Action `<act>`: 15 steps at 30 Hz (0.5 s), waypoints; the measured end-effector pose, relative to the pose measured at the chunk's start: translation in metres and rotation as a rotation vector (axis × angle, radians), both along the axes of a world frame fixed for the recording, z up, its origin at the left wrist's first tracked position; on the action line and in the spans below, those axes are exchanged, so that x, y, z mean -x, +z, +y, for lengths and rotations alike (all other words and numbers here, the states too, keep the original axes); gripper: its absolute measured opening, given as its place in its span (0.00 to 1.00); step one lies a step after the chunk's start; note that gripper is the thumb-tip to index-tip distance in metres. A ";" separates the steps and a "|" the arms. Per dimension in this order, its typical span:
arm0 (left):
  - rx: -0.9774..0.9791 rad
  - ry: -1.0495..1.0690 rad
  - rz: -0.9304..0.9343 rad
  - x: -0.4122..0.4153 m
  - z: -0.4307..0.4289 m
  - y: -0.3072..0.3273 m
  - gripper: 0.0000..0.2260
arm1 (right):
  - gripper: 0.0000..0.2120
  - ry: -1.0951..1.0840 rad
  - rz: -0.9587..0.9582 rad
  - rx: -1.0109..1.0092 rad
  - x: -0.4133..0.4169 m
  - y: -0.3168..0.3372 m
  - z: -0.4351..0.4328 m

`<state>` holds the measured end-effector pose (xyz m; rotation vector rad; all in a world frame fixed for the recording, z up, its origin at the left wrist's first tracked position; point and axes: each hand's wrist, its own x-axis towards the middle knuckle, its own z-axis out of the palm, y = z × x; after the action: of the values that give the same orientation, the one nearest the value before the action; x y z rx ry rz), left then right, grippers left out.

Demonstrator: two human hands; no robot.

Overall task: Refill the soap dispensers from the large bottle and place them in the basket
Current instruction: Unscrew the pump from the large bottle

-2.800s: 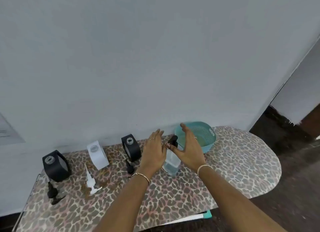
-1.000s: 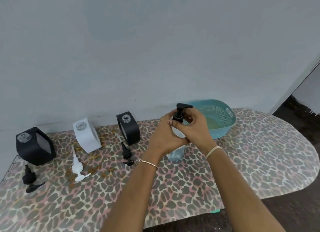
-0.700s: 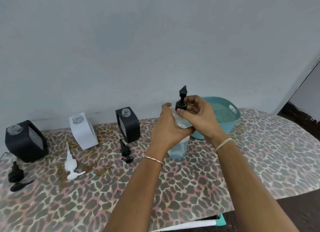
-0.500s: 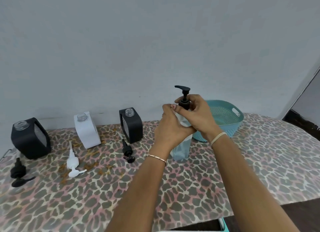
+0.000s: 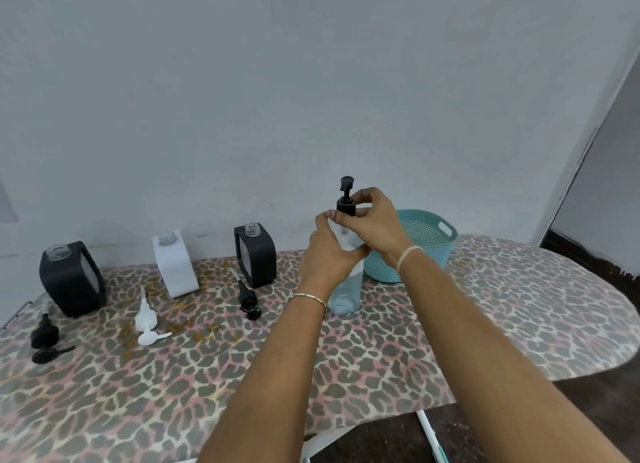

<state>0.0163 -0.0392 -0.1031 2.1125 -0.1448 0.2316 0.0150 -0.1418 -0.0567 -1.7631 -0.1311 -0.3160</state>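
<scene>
A tall clear large bottle [image 5: 346,294] with pale liquid stands upright mid-table. My left hand [image 5: 327,255] grips its upper body. My right hand [image 5: 375,225] pinches the collar of its black pump [image 5: 346,198]. Three uncapped dispensers stand along the wall: a black dispenser [image 5: 71,282] at far left, a white dispenser [image 5: 175,263], and another black dispenser [image 5: 255,258]. Their removed pumps lie in front: a black pump [image 5: 45,339], a white pump [image 5: 147,322] and a black pump [image 5: 249,300]. A teal basket [image 5: 419,246] sits behind my right wrist.
The table [image 5: 519,307] has a leopard-print cover and a rounded right end. A grey wall runs right behind the dispensers. Dark floor and a doorway [image 5: 606,203] lie to the right. A white and teal frame part [image 5: 431,435] shows below the front edge.
Both hands closed on the large bottle's top. The black pump head has turned round between frames while my right hand's fingers stayed on its collar.
</scene>
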 end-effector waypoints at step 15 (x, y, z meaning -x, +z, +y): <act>-0.145 0.015 0.054 0.001 -0.002 0.006 0.40 | 0.21 0.041 -0.043 0.191 -0.007 0.002 -0.004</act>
<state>0.0151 -0.0408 -0.0970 2.2628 -0.1167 0.1772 0.0216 -0.1462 -0.0549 -1.9403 -0.2341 -0.3207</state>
